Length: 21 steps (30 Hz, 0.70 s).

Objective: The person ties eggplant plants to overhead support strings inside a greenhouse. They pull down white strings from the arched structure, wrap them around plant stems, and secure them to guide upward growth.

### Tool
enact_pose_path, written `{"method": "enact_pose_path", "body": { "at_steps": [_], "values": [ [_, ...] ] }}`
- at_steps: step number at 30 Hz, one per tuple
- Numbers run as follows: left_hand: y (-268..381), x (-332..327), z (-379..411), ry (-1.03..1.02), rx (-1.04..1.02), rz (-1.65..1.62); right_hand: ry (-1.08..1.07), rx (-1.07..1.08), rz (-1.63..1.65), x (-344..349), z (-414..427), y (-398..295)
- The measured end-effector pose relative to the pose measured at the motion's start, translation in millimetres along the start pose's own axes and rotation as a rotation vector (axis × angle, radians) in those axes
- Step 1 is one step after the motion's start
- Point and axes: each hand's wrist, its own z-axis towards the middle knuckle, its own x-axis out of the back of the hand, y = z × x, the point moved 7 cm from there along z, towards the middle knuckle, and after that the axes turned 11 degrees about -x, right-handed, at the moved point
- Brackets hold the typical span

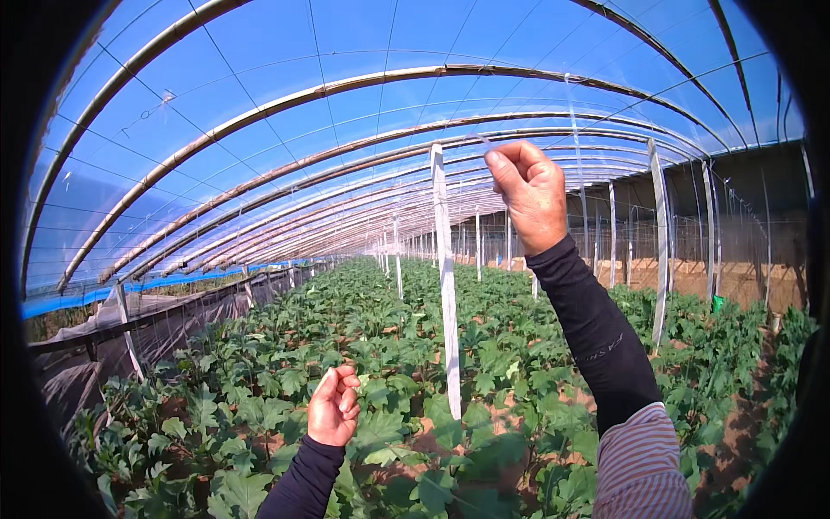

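My right hand (pixel 528 194) is raised near the roof, with thumb and forefinger pinched together. A thin, translucent strip (pixel 478 137) shows just above those fingertips and seems to be held between them; its full length is too faint to follow. Lower and to the left, my left hand (pixel 334 405) hovers over the leaves with its fingers curled and the thumb against the forefinger. I can make out nothing in it. Lobed green crop plants (pixel 389 441) fill the ground before me. A pale upright post (pixel 447 279) stands between my two hands.
Curved roof poles (pixel 363 81) and thin wires cross overhead beneath clear sheeting. More posts (pixel 659 240) stand along the right, before an earthen wall (pixel 739 282). On the left runs a low edge with bunched sheeting (pixel 201 318). A clear strip (pixel 576 123) hangs from the roof.
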Motion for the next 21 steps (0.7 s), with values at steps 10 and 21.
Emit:
{"method": "enact_pose_path", "body": {
  "at_steps": [10,21],
  "values": [
    [47.0,-48.6,24.2,-0.173,0.062,0.062,0.369,0.43,-1.57,-94.2,211.1,-74.1],
    [100.2,-38.6,36.2,-0.219,0.042,0.194,-0.468,0.061,-1.478,-122.4,165.0,-32.6]
  ]
}}
